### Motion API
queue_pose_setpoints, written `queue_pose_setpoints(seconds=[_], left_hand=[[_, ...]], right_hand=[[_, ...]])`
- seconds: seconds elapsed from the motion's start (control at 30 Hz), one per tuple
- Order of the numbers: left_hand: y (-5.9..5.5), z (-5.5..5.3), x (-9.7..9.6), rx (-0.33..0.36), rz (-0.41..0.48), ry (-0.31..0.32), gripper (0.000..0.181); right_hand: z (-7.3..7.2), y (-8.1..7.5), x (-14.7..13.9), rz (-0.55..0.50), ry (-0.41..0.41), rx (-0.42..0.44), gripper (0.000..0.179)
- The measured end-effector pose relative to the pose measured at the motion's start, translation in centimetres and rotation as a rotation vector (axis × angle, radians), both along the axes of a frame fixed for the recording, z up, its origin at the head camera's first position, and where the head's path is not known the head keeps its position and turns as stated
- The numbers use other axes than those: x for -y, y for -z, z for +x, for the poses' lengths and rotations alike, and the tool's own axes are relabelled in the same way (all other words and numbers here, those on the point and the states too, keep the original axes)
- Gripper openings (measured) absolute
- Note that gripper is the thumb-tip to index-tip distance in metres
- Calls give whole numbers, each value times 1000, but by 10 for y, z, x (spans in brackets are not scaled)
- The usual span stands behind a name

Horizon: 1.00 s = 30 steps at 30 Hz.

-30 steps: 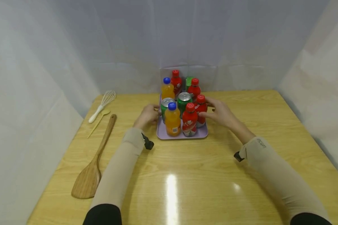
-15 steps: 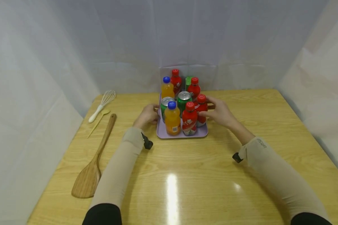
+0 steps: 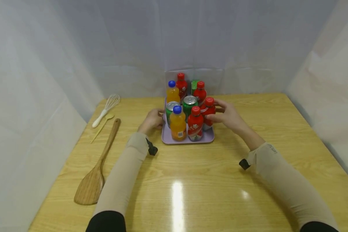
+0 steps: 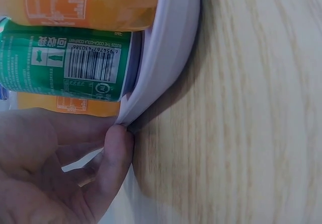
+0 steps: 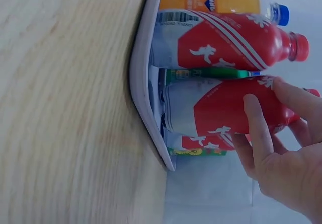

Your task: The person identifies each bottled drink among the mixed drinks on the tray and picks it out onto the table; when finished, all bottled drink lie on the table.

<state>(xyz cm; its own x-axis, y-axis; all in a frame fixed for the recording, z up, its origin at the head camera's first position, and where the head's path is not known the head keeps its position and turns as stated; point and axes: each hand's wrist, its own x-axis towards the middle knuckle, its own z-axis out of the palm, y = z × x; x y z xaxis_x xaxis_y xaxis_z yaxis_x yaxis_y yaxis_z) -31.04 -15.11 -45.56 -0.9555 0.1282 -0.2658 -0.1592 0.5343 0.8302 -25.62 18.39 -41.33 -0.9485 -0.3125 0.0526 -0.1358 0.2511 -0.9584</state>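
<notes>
A purple tray [image 3: 167, 140] carries several drinks: red bottles, orange bottles with blue caps and green cans. My right hand [image 3: 231, 118] grips the red bottle [image 3: 210, 110] at the tray's right side, thumb and fingers round its upper part. In the right wrist view this red bottle [image 5: 201, 105] leans slightly; whether its base touches the tray is unclear. At the tray's left edge, my left hand [image 3: 151, 120] pinches the rim between thumb and finger, beside a green can [image 4: 55, 63]. Another red bottle [image 3: 195, 126] and an orange bottle [image 3: 178, 125] stand at the front.
Left on the wooden table [image 3: 208, 180] lie a whisk [image 3: 105, 111], a small yellow spoon [image 3: 102, 127] and a long wooden spatula [image 3: 94, 180]. A green box [image 3: 195, 84] stands at the back of the tray. White sheeting [image 3: 133, 48] closes off the back and sides.
The red bottle in my right hand has shifted a little to the right and its top leans rightward. My left hand stays at the tray's rim.
</notes>
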Motion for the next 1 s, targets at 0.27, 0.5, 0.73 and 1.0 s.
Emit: queue_pose_setpoints(seconds=[0.27, 0.5, 0.73, 1.0], left_hand=[[-1, -1, 1, 6, 12, -11, 66], [0, -2, 1, 23, 24, -22, 63], [-1, -3, 4, 30, 30, -29, 62], [1, -5, 7, 48, 33, -42, 65]], right_hand=[[-3, -12, -11, -107, 8, 71, 72], [-11, -19, -28, -193, -46, 37, 63], [-19, -30, -37, -361, -126, 37, 51], [-26, -36, -47, -407, -127, 18, 45]])
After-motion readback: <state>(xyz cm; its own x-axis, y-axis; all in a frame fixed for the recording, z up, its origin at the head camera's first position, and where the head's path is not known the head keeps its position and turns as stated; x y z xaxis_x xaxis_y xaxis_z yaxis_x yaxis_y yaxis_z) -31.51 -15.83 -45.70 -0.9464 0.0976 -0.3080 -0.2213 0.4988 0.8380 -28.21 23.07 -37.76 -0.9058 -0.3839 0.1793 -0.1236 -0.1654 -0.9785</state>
